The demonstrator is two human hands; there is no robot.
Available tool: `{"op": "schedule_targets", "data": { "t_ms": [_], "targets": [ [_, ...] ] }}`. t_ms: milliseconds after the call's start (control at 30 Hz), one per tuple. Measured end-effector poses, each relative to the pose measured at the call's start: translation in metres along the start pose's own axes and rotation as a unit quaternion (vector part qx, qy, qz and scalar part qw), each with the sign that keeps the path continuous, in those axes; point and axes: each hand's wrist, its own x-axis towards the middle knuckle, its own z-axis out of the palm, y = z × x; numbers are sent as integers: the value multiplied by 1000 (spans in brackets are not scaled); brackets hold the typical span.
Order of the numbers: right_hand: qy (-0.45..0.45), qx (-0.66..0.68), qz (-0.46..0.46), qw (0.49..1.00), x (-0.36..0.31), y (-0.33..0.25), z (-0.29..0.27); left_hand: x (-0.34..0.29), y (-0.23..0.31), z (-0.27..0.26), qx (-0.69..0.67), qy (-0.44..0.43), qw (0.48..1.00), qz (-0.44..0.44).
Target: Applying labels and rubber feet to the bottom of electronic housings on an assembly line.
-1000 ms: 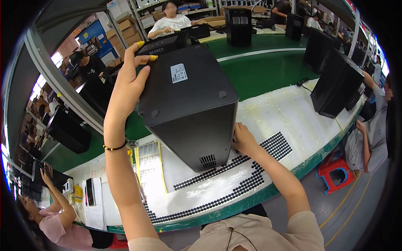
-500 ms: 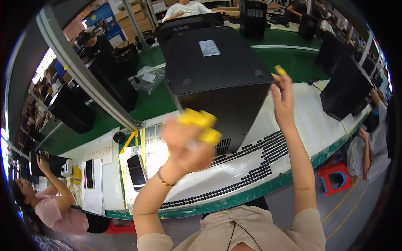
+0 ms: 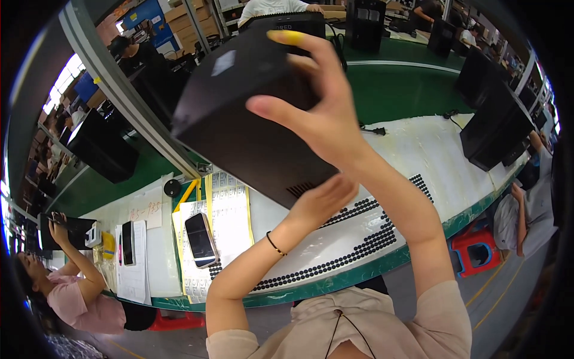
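A large black box-shaped case (image 3: 239, 143) with a pale label on its top and vent slots low on its near face leans to the left over the bench. My right hand (image 3: 326, 119) grips its upper right side, thumb on the near face and fingers curled over the edge. A yellow wrap covers one of its fingertips. Low down, my left hand (image 3: 323, 200) supports the case's bottom edge beside the vent slots; its fingertips are partly hidden. Rows of small round black pads (image 3: 335, 260) lie on the white bench top in front of it.
Left of the case lie a phone (image 3: 200, 239), label sheets (image 3: 230, 209) and a black roll (image 3: 172, 188). A metal post (image 3: 122, 87) rises close by. Another black case (image 3: 493, 128) stands at the right. A plug (image 3: 375, 131) rests behind my right arm. Co-workers sit on both sides.
The case has gone from standing upright to tilted leftward. My right hand has moved left onto its upper side, and my left hand has gone from in front of it to its bottom edge.
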Motion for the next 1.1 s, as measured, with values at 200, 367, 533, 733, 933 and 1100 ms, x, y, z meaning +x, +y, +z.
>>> {"op": "schedule_targets", "data": {
  "t_ms": [200,367,533,733,933,1100],
  "targets": [
    [-4,88,28,996,36,36,28,-22,-54,7,-25,-62,985,-157],
    [15,116,45,992,37,82,38,-71,-92,63,123,-125,978,-114],
    [-1,121,68,990,48,102,44,-86,-121,99,149,-160,969,-116],
    [4,33,-22,999,65,165,47,-108,-149,136,154,-183,967,-94],
    [-25,-25,64,997,119,202,46,-88,-149,132,-81,-123,965,-217],
    [2,-64,103,993,144,235,30,-64,-123,126,-208,-48,940,-265]
  ]
}}
